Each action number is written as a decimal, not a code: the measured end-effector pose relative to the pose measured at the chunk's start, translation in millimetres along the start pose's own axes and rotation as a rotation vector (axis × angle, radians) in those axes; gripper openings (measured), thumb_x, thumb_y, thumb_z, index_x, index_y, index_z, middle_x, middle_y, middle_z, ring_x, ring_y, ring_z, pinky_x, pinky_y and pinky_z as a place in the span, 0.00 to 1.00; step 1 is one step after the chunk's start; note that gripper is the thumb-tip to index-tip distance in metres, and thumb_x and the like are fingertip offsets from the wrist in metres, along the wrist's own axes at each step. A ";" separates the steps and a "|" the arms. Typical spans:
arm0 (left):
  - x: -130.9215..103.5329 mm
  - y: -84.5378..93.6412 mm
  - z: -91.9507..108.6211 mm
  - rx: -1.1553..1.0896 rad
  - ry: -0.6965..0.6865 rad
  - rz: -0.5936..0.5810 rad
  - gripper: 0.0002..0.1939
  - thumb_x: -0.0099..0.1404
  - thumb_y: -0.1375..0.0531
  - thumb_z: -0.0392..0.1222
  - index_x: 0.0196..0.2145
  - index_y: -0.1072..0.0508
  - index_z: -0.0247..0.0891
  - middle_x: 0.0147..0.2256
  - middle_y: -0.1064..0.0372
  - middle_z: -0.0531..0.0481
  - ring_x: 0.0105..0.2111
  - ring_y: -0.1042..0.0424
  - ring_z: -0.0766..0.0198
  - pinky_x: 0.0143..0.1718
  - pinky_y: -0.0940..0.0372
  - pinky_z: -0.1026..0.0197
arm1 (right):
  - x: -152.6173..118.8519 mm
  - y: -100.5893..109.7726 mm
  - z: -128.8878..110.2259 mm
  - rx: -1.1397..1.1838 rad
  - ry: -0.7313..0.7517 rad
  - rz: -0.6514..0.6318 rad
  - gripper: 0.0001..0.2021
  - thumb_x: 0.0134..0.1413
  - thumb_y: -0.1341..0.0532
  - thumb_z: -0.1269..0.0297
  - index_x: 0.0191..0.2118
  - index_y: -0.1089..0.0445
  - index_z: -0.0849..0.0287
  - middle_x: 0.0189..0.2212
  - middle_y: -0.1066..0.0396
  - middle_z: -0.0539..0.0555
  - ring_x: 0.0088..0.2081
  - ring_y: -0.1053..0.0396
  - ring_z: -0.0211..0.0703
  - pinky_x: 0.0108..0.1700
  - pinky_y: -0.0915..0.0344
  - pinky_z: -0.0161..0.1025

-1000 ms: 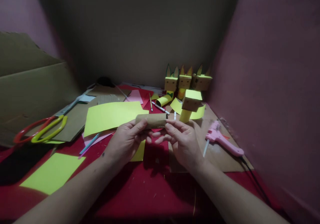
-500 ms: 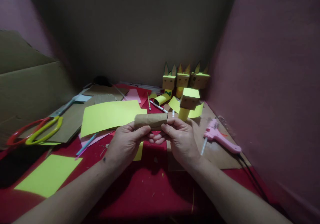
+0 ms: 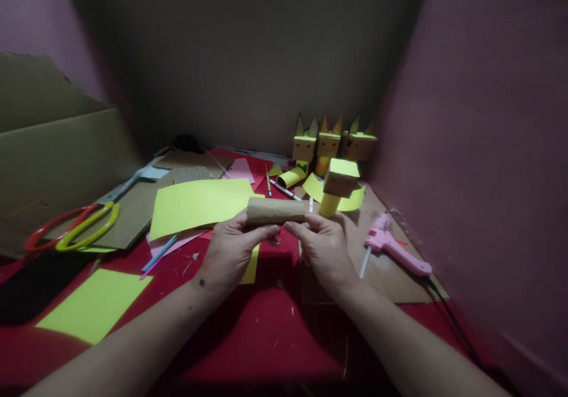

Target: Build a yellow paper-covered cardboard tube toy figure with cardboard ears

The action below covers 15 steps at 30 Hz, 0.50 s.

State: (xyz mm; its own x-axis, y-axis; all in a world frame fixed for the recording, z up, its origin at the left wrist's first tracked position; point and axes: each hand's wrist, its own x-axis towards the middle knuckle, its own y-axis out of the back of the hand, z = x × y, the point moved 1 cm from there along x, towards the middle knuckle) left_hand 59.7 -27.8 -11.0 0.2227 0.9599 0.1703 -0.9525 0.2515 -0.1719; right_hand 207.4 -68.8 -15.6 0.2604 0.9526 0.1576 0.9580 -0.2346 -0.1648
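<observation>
A brown cardboard tube [image 3: 276, 210] lies level between my hands, above the red table cover [image 3: 266, 338]. My left hand [image 3: 231, 246] grips its left end, thumb along the lower front side. The right end is held by my right hand [image 3: 323, 246], its thumb just below the tube. Just behind my right hand stands a yellow tube figure with a box head [image 3: 341, 178]. A large yellow sheet [image 3: 199, 207] lies behind and left of the tube.
Orange-and-yellow-handled scissors [image 3: 89, 225] rest on cardboard at the left. A pink glue gun [image 3: 394, 246] lies on a cardboard piece at the right. Eared box-head figures [image 3: 328, 144] stand at the back. A yellow sheet [image 3: 95, 305] is at front left.
The view has shifted slightly, so most things appear further right. The tube has turned a little in my fingers, and the fingers beneath it are more tucked in.
</observation>
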 end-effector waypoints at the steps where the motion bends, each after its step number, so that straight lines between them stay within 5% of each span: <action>1: -0.7 -0.2 1.6 0.008 0.010 0.009 0.09 0.49 0.27 0.36 0.31 0.17 0.37 0.26 0.20 0.52 0.28 0.25 0.65 0.34 0.29 0.64 | -0.7 -1.1 1.3 0.054 -0.082 -0.039 0.08 0.47 0.30 0.58 0.27 0.24 0.56 0.14 0.39 0.42 0.15 0.43 0.32 0.17 0.43 0.32; 5: -4.6 -1.0 7.7 0.020 0.052 -0.001 0.09 0.50 0.29 0.36 0.32 0.17 0.36 0.26 0.20 0.50 0.27 0.24 0.62 0.33 0.28 0.62 | -3.5 -5.0 0.9 0.245 -0.191 -0.096 0.12 0.41 0.28 0.57 0.27 0.26 0.59 0.18 0.28 0.47 0.16 0.34 0.35 0.15 0.36 0.31; 11: -5.5 -3.1 8.3 -0.043 0.100 -0.091 0.07 0.52 0.30 0.37 0.31 0.17 0.34 0.24 0.21 0.48 0.25 0.24 0.60 0.32 0.28 0.59 | -5.6 -7.7 -6.9 0.208 -0.055 -0.112 0.10 0.47 0.30 0.60 0.26 0.25 0.61 0.18 0.27 0.49 0.19 0.32 0.35 0.20 0.33 0.32; 15: -2.7 -0.5 11.9 0.049 -0.074 -0.037 0.11 0.52 0.29 0.37 0.36 0.17 0.39 0.31 0.23 0.50 0.31 0.27 0.61 0.36 0.31 0.61 | -4.6 -6.8 -7.9 0.141 0.005 -0.083 0.08 0.51 0.32 0.62 0.26 0.25 0.60 0.19 0.27 0.49 0.21 0.31 0.36 0.27 0.31 0.34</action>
State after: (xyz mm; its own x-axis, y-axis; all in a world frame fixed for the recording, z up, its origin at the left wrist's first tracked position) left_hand 57.1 -32.0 0.2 0.2433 0.9380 0.2470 -0.9535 0.2780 -0.1166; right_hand 200.7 -73.2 -7.5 0.1822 0.9664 0.1814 0.9499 -0.1253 -0.2862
